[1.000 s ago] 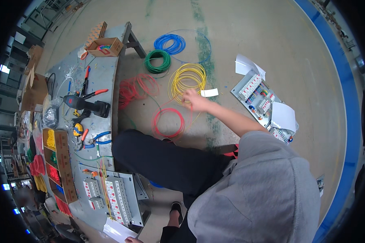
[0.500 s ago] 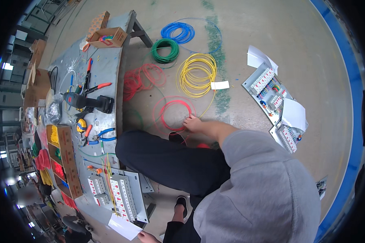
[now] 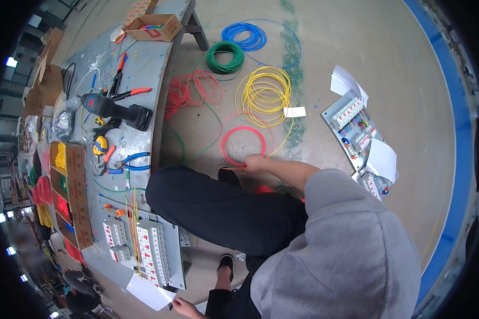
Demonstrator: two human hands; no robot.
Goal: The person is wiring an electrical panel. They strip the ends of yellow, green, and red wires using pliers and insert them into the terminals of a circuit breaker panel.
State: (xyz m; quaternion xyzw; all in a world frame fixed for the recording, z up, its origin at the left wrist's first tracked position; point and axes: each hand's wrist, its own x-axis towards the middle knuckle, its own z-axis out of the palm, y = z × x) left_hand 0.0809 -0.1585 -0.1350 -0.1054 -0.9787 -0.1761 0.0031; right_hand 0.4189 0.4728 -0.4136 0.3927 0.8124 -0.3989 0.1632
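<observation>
My right hand reaches down to the floor, its fingers closed on the near edge of a coil of red wire. A loose red loop spreads above that coil, next to a larger coil of yellow wire with a white tag. Low in the picture, my left hand is curled at the corner of a white sheet of paper and seems to pinch it. Beside the paper lies a mounting panel with rows of circuit breakers and several thin wires.
Green, blue and tangled red wire lie on the floor beyond. On the table at left are a cordless drill, pliers and a divided cardboard box. Another breaker panel rests on the floor at right.
My right hand keeps hold of the red coil, whose loops now sit closer together in a rounder ring. The whole view has shifted slightly. My left hand stays by the paper.
</observation>
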